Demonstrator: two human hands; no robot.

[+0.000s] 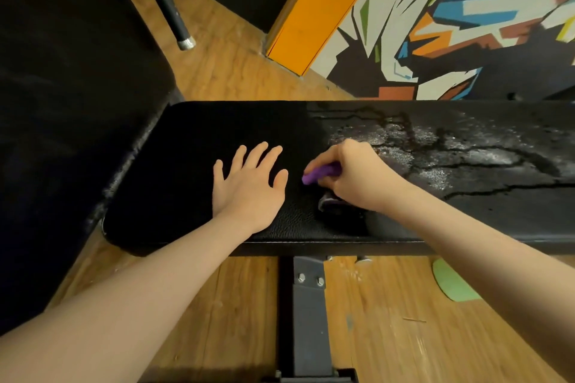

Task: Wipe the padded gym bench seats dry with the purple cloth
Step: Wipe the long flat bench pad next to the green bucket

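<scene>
Two bare forearms enter from the lower edge, one from about seven o'clock, the other from four o'clock. Neither shows a sleeve, watch, band or glove. The left hand point(249, 186) and right hand point(357, 174) wear no rings; the nails are short and unpainted.

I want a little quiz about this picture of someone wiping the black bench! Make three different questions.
1. True or false: the left hand lies flat with spread fingers on the black padded gym bench seat.
2. Which hand grips the bunched purple cloth?
3. Multiple choice: the shiny wet patch lies A) under the left hand, B) beyond the right hand toward the bench's right end, C) on the wooden floor.

Key: 1 true; 2 the right hand; 3 B.
</scene>
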